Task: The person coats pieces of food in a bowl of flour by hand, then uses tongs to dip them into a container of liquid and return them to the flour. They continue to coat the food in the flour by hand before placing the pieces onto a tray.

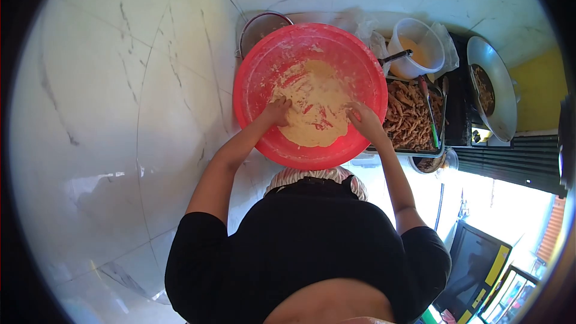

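Observation:
A wide red plastic basin [242, 87] stands in front of me, holding a layer of pale yellowish flour-like powder [324, 87]. Streaks of red bottom show through the powder. My left hand [279, 111] is inside the basin at the left, its fingers bent and touching the powder's edge. On the opposite side, my right hand [364, 121] reaches over the rim, fingers apart at the powder's right edge. Neither hand visibly holds an object. Some fingertips are hard to make out.
Right of the basin, a tray of brown fried strips [409, 114] holds a red-and-green-handled utensil [430, 111]. Behind it stands a translucent tub [423, 42] with yellowish liquid. A large metal wok [507, 96] sits farther right. A marbled wall [174, 78] borders the left side.

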`<act>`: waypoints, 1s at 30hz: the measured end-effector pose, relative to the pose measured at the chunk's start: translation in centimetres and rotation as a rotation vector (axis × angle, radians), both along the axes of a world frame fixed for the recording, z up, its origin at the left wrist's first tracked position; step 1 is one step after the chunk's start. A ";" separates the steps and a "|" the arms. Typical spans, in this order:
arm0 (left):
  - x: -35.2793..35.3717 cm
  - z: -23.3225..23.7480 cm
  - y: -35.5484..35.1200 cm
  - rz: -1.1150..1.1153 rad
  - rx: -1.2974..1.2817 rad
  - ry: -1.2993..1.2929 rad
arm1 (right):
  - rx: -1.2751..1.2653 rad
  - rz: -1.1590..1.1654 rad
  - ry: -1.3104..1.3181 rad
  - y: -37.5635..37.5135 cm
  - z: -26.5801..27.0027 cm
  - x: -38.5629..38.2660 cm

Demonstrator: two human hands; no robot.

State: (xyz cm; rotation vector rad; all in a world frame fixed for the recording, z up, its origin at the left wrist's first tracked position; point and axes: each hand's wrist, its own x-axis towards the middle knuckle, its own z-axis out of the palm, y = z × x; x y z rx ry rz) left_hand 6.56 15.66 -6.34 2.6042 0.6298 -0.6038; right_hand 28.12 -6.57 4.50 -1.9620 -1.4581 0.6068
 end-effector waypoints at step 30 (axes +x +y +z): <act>5.8 -3.2 -15.4 0.072 0.011 -0.038 | 0.203 -0.244 -0.157 -1.0 0.9 -1.8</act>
